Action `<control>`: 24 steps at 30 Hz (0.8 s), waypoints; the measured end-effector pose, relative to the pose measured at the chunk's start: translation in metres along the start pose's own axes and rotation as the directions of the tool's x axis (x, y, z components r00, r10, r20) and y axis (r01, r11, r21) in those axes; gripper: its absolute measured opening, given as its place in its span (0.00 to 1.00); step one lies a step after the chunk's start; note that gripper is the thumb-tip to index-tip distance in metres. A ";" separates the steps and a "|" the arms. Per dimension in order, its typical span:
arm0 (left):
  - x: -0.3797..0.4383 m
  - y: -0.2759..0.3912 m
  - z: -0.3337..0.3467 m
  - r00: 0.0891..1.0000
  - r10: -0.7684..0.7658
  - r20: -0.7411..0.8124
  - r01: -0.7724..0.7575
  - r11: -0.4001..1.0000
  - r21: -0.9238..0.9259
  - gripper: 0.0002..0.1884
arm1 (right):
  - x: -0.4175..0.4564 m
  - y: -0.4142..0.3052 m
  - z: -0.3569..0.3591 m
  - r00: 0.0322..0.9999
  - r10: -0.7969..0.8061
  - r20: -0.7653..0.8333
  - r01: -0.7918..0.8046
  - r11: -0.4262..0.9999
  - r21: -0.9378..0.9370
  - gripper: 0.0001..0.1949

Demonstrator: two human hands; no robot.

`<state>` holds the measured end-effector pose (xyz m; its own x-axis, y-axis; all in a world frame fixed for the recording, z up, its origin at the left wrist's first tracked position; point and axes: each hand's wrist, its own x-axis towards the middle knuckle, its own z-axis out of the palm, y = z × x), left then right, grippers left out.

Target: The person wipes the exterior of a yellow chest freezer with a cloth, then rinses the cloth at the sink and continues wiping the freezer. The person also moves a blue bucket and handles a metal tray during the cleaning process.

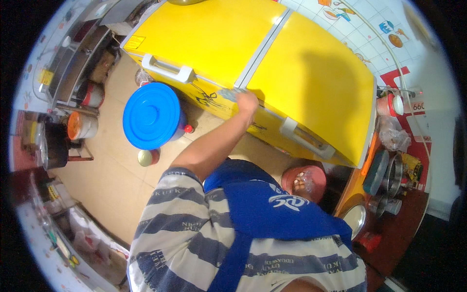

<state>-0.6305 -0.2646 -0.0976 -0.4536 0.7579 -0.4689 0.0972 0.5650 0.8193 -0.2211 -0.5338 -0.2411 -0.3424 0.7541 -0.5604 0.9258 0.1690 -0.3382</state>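
My left hand [247, 103] reaches across to the yellow chest freezer [215, 40]. It grips a crumpled grey-blue cloth [228, 95] against the freezer's upper front edge, close to where the grey divider strip [262, 47] between the two lids meets that edge. A white handle [168, 68] is to the left of this hand, and a second white handle [306, 138] is to its right. Both lids are down. My right hand is out of view.
On the tiled floor are a blue lidded bucket [151, 113], a red-capped bottle [189, 129], a can [145, 158] and a pink bucket with eggs [310, 179]. Shelving [73, 69] runs along the left. At right, a wooden counter [397, 219] bears metal bowls [394, 175] and bags.
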 end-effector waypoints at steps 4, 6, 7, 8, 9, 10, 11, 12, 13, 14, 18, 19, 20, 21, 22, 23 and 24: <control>-0.068 -0.002 0.021 0.898 0.377 0.228 -0.391 0.920 0.016 0.14 | -0.005 0.055 0.028 0.992 -0.056 -0.109 0.041 0.990 -0.134 0.20; -0.050 0.003 -0.034 0.844 0.532 0.067 -0.536 0.836 0.117 0.15 | 0.023 -0.047 -0.067 0.983 0.185 -0.001 -0.179 0.953 0.245 0.19; -0.029 -0.002 -0.059 0.584 0.812 -0.015 -0.784 0.568 0.252 0.17 | 0.017 -0.108 -0.129 0.943 0.331 0.043 -0.320 0.861 0.396 0.18; -0.008 0.014 -0.071 0.539 0.840 0.063 -0.814 0.500 0.297 0.17 | 0.013 -0.082 -0.098 0.949 0.216 -0.229 -0.102 0.900 0.423 0.17; 0.012 0.026 -0.078 0.408 0.910 0.068 -0.833 0.341 0.435 0.17 | 0.007 -0.070 -0.075 0.935 0.283 -0.214 -0.140 0.849 0.510 0.17; 0.034 0.033 -0.079 0.404 0.912 0.074 -0.778 0.300 0.551 0.18 | 0.002 -0.063 -0.054 0.923 0.333 -0.193 -0.163 0.791 0.590 0.17; 0.069 0.022 -0.071 0.484 0.866 0.123 -0.755 0.342 0.559 0.20 | -0.001 -0.062 -0.040 0.916 0.366 -0.161 -0.176 0.729 0.661 0.17; 0.076 0.028 -0.057 0.436 0.881 0.183 -0.729 0.226 0.646 0.21 | -0.010 -0.082 -0.055 0.935 0.343 -0.086 -0.212 0.738 0.640 0.17; 0.076 0.044 -0.036 0.376 0.893 0.248 -0.707 0.103 0.700 0.21 | -0.021 -0.079 -0.044 0.928 0.359 -0.101 -0.231 0.767 0.599 0.17; 0.075 0.063 -0.011 0.402 0.867 0.294 -0.728 0.108 0.677 0.21 | -0.038 -0.078 -0.028 0.921 0.374 -0.114 -0.252 0.790 0.558 0.17; 0.041 0.075 0.114 0.376 0.853 0.363 -0.882 0.209 0.422 0.15 | -0.103 -0.046 0.050 0.817 0.558 0.145 -0.530 0.628 0.569 0.14; 0.024 0.072 0.150 0.288 0.876 0.387 -0.942 0.186 0.279 0.15 | -0.124 -0.040 0.070 0.774 0.610 0.171 -0.589 0.593 0.550 0.14; -0.023 0.086 0.165 0.432 0.673 0.600 -0.895 0.402 0.194 0.17 | -0.136 -0.040 0.085 0.740 0.651 0.170 -0.623 0.568 0.538 0.14; -0.044 0.068 0.185 0.173 0.783 0.598 -0.983 0.098 0.156 0.19 | -0.143 -0.041 0.087 0.723 0.675 0.148 -0.637 0.567 0.522 0.14; -0.062 0.054 0.199 -0.117 0.805 0.581 -0.966 -0.229 0.122 0.21 | -0.137 -0.053 0.074 0.724 0.683 0.100 -0.617 0.575 0.537 0.14; -0.075 0.042 0.211 -0.151 0.792 0.591 -0.978 -0.207 0.028 0.21 | -0.120 -0.057 0.055 0.746 0.662 0.069 -0.577 0.591 0.564 0.14; -0.089 0.032 0.214 -0.181 0.775 0.605 -0.982 -0.173 -0.071 0.22 | -0.106 -0.071 0.028 0.764 0.644 0.048 -0.543 0.600 0.588 0.15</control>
<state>-0.3972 -0.2442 -0.1000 0.6934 0.4985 0.5204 0.3657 -0.8657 0.3419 -0.2549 -0.6436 -0.1791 0.3268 0.6540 -0.6823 0.6471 -0.6810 -0.3428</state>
